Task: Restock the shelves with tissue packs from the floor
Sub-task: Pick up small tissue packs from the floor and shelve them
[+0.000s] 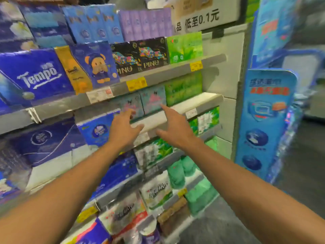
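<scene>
Two bare arms are stretched forward toward a shop shelf point(177, 110) stacked with tissue packs. The left hand point(123, 128) is spread, its fingers loosely bent, held just in front of a teal pack point(131, 106) with a pink pattern. The right hand point(173, 126) is spread too; its forefinger is extended to the lower corner of a second teal pack point(153, 99) just right of the first, apparently touching it, though blur leaves this unsure. Nothing is gripped by either hand.

The step in hand is judged to be the straightening or pushing back of these two teal packs on the shelf, rather than the fetching of stock. Green packs point(182, 88) stand just right of the teal pair; in front of all of them a bare white strip of shelf is left. The next move is likely to call for both palms to be set against the pack faces and pressed evenly, so that the packs slide back without tipping.

The floor stock cannot be made out for certain: no loose packs are seen on the dark floor point(299, 173) to the right of the shelf. Most labels and price tags point(136, 83) above the teal packs are too blurred to be read, and the lower shelves are partly hidden by the arms.
</scene>
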The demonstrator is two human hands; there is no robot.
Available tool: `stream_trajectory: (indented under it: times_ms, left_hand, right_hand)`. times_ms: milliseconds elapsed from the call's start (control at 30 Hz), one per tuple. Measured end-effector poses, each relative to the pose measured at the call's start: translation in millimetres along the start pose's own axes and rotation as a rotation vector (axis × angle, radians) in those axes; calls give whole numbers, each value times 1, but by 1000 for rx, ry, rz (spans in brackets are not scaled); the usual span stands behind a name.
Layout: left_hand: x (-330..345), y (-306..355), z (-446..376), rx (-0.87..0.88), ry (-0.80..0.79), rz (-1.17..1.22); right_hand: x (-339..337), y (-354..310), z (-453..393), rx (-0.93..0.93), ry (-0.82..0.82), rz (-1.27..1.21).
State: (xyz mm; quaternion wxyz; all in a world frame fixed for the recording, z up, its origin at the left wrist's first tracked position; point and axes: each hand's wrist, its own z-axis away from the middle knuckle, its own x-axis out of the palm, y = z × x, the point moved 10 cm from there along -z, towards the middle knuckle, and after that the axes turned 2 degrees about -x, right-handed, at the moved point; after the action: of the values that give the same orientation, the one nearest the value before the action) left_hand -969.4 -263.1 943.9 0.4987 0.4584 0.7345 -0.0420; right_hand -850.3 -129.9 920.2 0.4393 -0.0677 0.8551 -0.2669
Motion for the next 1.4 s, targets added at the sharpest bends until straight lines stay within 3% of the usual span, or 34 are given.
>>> stream_trajectory:
  times_ms: [167,400,633,867,1067,1400]
  left_hand:
    - [122,77,110,141,-366,138]
    - [228,247,347,394,-875,278]
    - [256,418,571,703,-1145,282]
    - [271,579,772,895,-1341,254]
    - [283,658,882,951,-1454,269]
    - [404,717,923,946,-1635,111]
  right_hand:
    - [-4,89,174,382,-23,65]
    - [-85,166,470,895,136,85]
    - [-179,192,750,1328,387,77]
    - [-283,198,968,1565,584,98]
    - [-332,211,1088,1706,668,65]
    - [-317,337,1126,1894,572,-39]
